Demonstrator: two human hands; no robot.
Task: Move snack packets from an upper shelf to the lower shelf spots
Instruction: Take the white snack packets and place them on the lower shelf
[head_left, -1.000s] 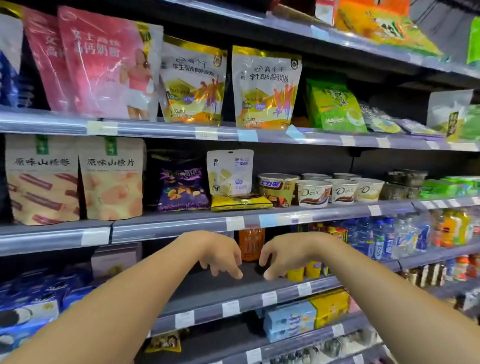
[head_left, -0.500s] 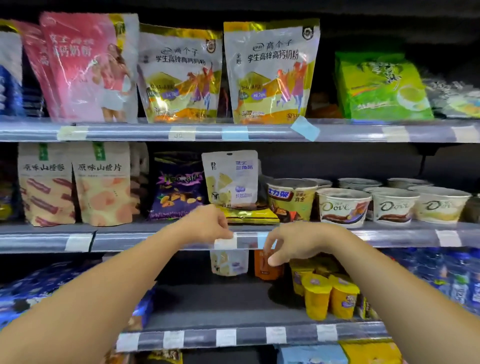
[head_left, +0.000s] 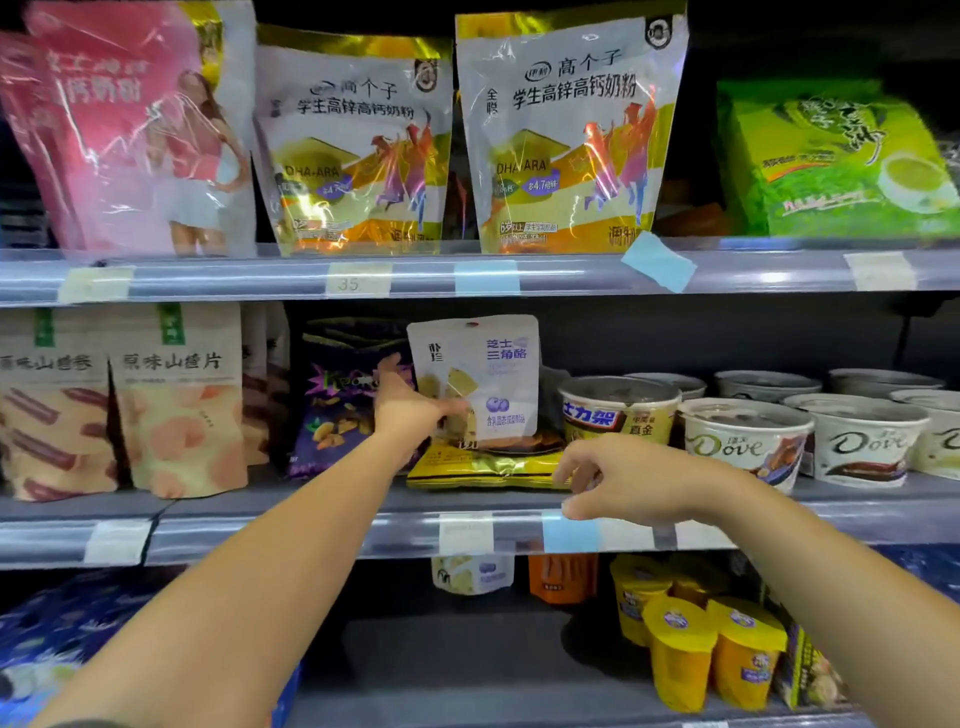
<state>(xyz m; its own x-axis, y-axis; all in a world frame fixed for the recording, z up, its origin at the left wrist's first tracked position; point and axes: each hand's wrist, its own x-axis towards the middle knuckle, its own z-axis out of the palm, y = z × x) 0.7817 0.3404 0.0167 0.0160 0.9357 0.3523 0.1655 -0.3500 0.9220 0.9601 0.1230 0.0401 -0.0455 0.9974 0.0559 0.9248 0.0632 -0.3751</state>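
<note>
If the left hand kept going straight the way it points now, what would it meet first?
Most likely the white cheese packet: the left hand already reaches its lower left edge, fingers possibly touching it. Depth is unclear.

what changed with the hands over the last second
Both hands rose from the lower shelf. The left hand reached forward to the white cheese packet and meets its lower left edge; grip unclear. The right hand lifted to the yellow packet, fingers loose. The packets and cups stayed put.
</note>
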